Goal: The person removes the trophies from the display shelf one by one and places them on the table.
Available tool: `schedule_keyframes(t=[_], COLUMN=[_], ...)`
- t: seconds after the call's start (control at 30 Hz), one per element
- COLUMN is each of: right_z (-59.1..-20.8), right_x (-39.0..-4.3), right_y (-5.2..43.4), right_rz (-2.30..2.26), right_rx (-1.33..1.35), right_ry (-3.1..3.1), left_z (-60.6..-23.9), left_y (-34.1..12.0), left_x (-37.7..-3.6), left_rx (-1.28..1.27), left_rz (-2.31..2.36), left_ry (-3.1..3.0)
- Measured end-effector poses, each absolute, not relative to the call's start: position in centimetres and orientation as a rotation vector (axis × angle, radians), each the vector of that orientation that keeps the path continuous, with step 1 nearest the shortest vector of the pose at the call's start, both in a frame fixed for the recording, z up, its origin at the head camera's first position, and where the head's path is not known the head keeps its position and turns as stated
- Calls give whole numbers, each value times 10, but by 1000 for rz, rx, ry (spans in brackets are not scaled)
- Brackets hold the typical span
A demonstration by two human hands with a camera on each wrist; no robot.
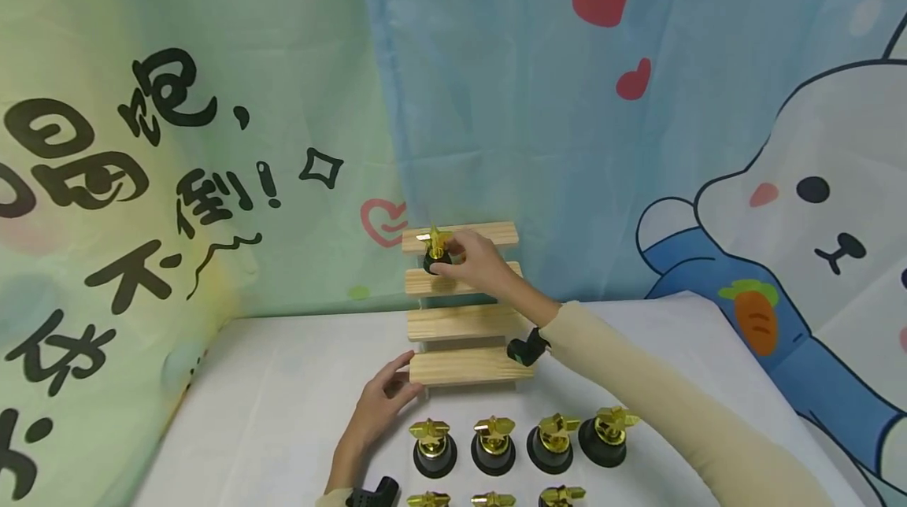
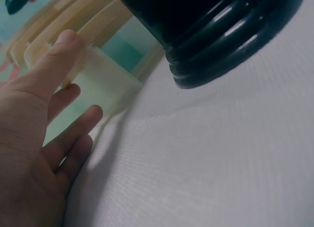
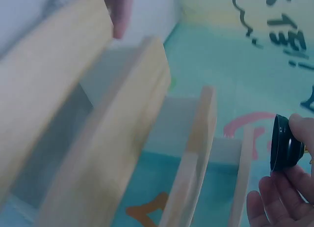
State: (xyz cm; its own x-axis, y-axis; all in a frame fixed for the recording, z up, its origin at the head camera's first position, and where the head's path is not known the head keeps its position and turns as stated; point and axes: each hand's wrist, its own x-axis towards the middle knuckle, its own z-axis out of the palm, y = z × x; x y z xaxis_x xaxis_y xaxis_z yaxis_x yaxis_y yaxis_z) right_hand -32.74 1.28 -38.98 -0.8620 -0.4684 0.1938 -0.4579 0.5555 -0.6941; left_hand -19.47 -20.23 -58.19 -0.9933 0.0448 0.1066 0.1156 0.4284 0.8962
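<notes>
My left hand [image 1: 379, 405] rests with relaxed, nearly straight fingers against the left end of the lowest step of the wooden stepped rack [image 1: 464, 322], holding nothing. Beyond it and higher up, my right hand [image 1: 473, 259] pinches the black base of a small gold trophy [image 1: 437, 249] just over the left end of the third step up. I judge it best to bring the base down flat and release only once it stands steady. Just right of my left hand, more trophies [image 1: 524, 444] wait in rows.
</notes>
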Motion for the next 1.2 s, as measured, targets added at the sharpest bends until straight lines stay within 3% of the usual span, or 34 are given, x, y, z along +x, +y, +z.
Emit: schedule_keyframes(t=[0.53,1.0,1.2], right_z=[-398,-400,-402], right_x=[-239,-193,-177], right_y=[51,62,72], right_rz=[-1316,-1359,-1358], right_rx=[-823,-1014,-964], right_ry=[2584,2425,2353], left_z=[-576,-581,-584], left_y=[-208,-205,-202], left_x=[-194,-193,-194], left_rx=[-138,-147,-140], left_rz=[-1626,-1661,-1683], left_ry=[-2622,-2597,-2575])
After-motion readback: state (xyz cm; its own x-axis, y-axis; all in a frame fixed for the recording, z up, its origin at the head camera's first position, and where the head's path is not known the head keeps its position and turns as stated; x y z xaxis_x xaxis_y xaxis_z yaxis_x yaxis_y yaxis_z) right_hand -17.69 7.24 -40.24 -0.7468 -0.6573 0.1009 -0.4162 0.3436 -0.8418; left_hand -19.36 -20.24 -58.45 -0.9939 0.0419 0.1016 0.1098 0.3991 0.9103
